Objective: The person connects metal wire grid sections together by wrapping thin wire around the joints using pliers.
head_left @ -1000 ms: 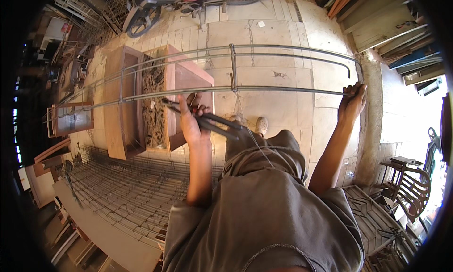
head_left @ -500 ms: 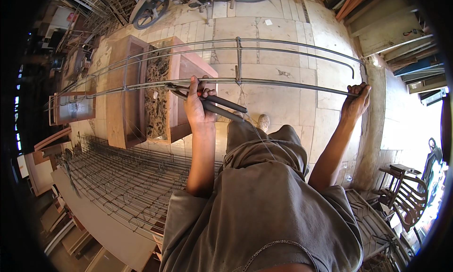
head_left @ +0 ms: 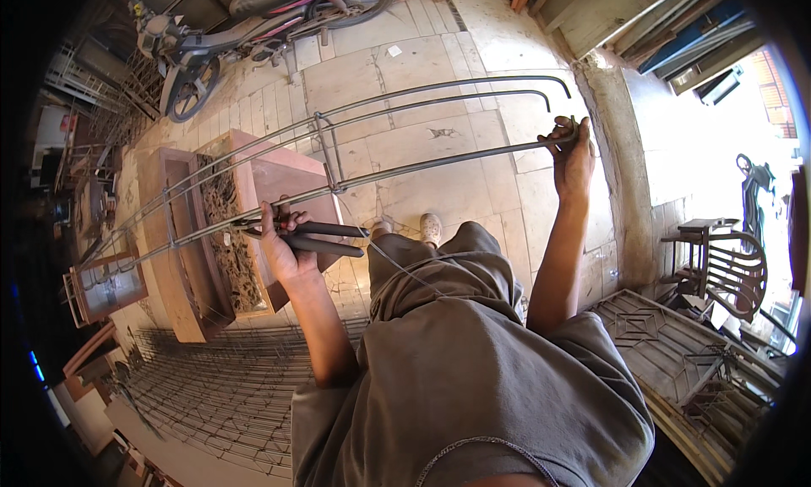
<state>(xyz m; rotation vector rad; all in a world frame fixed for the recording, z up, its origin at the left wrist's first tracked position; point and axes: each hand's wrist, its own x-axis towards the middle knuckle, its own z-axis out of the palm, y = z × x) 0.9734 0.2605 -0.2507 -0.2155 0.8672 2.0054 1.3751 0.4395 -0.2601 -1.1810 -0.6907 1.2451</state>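
Holding dark, long-handled metal pliers clamped in the left hand, just beside the near rod of a long, grey, hook-ended steel-rod frame; cannot tell whether touching it too. Gripping that rod's right end in the closed right hand. Keeping the frame slantwise above an open, pinkish-brown wooden cabinet and pale tiled floor.

Tool handles black; rods grey; shirt grey-brown; floor cream.

Your left hand has one digit extended beside curled fingers; your right hand is clenched, wrist behind its fingers.
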